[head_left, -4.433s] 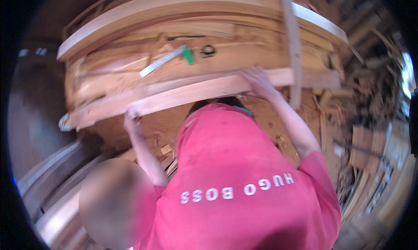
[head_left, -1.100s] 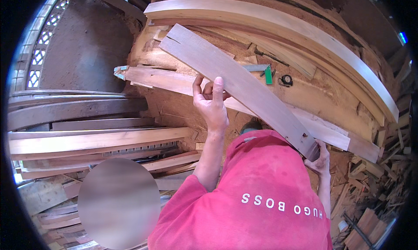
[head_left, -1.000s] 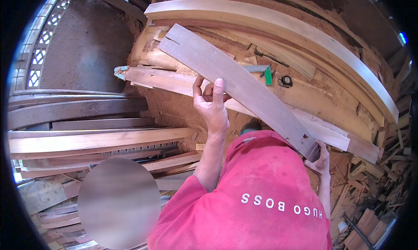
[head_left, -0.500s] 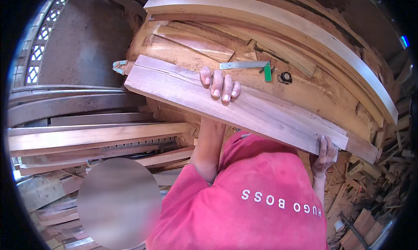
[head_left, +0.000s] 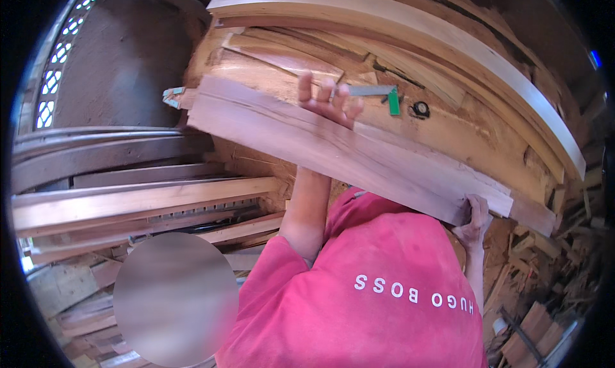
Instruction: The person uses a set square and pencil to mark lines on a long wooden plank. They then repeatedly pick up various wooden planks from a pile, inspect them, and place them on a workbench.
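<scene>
The reddish plank (head_left: 359, 156) has swung flatter since half a second ago. The left hand (head_left: 327, 102) curls fingers over its far edge; the right hand (head_left: 474, 220) grips its near end, above the timber stack (head_left: 461, 137).

Single head-worn fisheye view, which looked steeply down from close above the wearer's pink-shirted shoulder (head_left: 359, 304). It faced a stack of planks (head_left: 410, 67) at far centre and right, with further boards (head_left: 128, 201) at left. Straight edges bowed toward the dark circular rim; no second view shared the scene.
</scene>
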`<state>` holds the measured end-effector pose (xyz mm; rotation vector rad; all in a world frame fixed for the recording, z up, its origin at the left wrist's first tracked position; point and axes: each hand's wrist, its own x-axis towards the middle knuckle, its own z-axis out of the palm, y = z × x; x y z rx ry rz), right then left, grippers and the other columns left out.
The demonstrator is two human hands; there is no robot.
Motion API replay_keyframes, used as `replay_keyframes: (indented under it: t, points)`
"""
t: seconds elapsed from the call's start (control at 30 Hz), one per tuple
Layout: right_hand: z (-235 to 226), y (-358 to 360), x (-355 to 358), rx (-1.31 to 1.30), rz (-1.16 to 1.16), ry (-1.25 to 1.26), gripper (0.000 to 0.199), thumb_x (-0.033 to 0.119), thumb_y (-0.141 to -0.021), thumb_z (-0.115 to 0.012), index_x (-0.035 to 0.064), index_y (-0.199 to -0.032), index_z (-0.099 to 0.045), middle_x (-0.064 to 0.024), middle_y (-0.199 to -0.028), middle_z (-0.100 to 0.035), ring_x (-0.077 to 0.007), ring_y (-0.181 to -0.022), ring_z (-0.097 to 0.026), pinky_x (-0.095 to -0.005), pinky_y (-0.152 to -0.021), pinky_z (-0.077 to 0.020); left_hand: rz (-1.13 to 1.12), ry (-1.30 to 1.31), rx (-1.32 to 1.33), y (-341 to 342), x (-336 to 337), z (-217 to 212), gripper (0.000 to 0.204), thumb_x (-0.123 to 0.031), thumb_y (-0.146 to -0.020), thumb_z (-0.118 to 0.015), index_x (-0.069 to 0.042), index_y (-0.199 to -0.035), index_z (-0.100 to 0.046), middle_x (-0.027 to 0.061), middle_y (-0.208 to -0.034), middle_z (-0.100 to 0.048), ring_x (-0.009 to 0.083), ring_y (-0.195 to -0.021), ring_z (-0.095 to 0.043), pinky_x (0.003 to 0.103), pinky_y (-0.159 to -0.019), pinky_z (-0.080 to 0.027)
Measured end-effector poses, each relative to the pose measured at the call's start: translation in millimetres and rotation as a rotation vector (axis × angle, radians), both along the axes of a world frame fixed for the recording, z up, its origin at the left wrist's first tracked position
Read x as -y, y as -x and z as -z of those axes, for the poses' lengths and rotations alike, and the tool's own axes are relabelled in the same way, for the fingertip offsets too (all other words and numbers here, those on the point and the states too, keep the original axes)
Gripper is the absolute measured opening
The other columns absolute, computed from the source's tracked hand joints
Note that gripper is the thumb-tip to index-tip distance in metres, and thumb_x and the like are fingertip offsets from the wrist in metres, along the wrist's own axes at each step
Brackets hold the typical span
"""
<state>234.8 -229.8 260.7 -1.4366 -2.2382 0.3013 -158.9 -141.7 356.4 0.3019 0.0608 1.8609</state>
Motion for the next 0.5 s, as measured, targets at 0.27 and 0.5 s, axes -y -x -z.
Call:
replay_keyframes:
  t: [0.27, 0.5]
  points:
    - [-7.6, -11.4, -12.4, -0.016, 0.054, -0.113, 0.078, 0.031, -0.05, -0.087, 0.0133, -0.12, -0.059, -0.0095, -0.111, -0.057, -0.0327, -0.106, -0.055, -0.0464, -0.09, -0.0445, -0.833, 0.666, -0.707, 65.2, -2.8, 73.4, 0.052, -0.042, -0.099, -0.047, -0.003, -0.133, -0.053, 0.0173, -0.123, -0.062, 0.0327, -0.117, -0.057, 0.045, -0.104, -0.046]
    - [-11.0, -17.2, -15.1, 0.252, 0.057, -0.238, 0.07, 0.035, -0.057, -0.087, 0.0181, -0.119, -0.06, -0.0045, -0.111, -0.055, -0.0285, -0.107, -0.053, -0.0464, -0.092, -0.0402, -0.455, 0.843, -0.48, 127.6, 38.8, 144.5, 0.047, -0.044, -0.1, -0.047, -0.009, -0.128, -0.057, 0.0105, -0.126, -0.062, 0.0268, -0.119, -0.058, 0.049, -0.102, -0.048]
